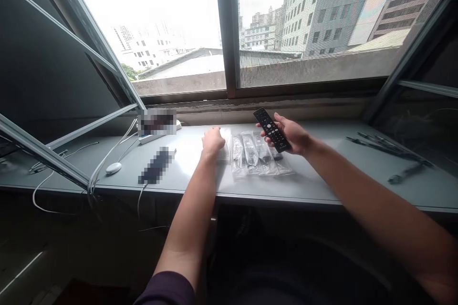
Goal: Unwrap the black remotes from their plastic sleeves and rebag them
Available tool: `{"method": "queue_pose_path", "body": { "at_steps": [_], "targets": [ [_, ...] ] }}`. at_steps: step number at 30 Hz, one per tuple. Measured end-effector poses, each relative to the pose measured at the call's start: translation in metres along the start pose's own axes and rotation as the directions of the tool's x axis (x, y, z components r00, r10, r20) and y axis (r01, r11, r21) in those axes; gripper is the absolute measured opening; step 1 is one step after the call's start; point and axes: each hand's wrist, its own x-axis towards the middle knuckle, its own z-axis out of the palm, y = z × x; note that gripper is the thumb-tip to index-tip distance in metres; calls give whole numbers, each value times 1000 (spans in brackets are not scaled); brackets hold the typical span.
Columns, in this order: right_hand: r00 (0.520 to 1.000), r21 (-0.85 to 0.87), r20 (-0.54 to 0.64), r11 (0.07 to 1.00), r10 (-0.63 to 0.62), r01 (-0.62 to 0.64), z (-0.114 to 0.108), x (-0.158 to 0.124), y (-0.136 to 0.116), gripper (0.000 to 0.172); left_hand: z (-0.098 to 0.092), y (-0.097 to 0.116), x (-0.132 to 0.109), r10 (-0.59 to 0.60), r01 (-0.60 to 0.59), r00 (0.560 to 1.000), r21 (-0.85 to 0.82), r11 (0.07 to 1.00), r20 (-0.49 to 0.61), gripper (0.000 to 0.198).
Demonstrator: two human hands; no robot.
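A black remote control [272, 131] with a light round button near its middle is held up, tilted, in my right hand [291, 134]. Its buttons face me, and my fingers wrap round its back. Below and to the left of it lie several remotes in clear plastic bags [252, 155], side by side on the tabletop. My left hand [213, 141] rests left of them with curled fingers, closed at the edge of a flat clear plastic bag [225, 147]. Its fingertips are partly hidden.
A pixelated dark device [157, 166] with a cable lies on the white table [315, 186]. Left of it are a white mouse-like object [113, 168], cables and a power strip [159, 136]. Dark rods [386, 147] lie at the right. Metal frames and a window stand behind.
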Motion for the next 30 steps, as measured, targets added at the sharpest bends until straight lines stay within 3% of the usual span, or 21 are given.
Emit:
{"method": "queue_pose_path", "body": {
  "at_steps": [2,6,12,15,18,24,27,30],
  "targets": [
    [1000,47,12,999,-10,10,2,-2,-1,58,2,1,1,17,-18,1000,-53,998,-12,67],
    [999,106,30,994,-33,30,3,-4,-1,45,16,4,7,94,-105,994,-229,968,-55,38],
    [996,164,86,986,-15,1,-3,0,-1,33,30,0,13,220,-216,975,-325,921,-25,8],
    [999,202,36,979,8,-15,-4,2,0,23,28,-2,11,167,-165,986,-381,910,-29,3],
    [999,195,-17,979,-50,53,-2,1,2,11,21,-1,5,94,-96,995,-411,907,-24,6],
    [979,15,45,980,-200,200,3,-4,6,24,4,3,-6,-144,155,988,-391,907,58,12],
    [971,-36,86,973,-225,228,5,-5,8,32,1,7,-9,-214,210,976,-402,891,37,14],
    [965,-45,130,970,-230,237,7,-5,11,30,0,11,-11,-261,235,965,-385,892,-18,11]
  ]
}}
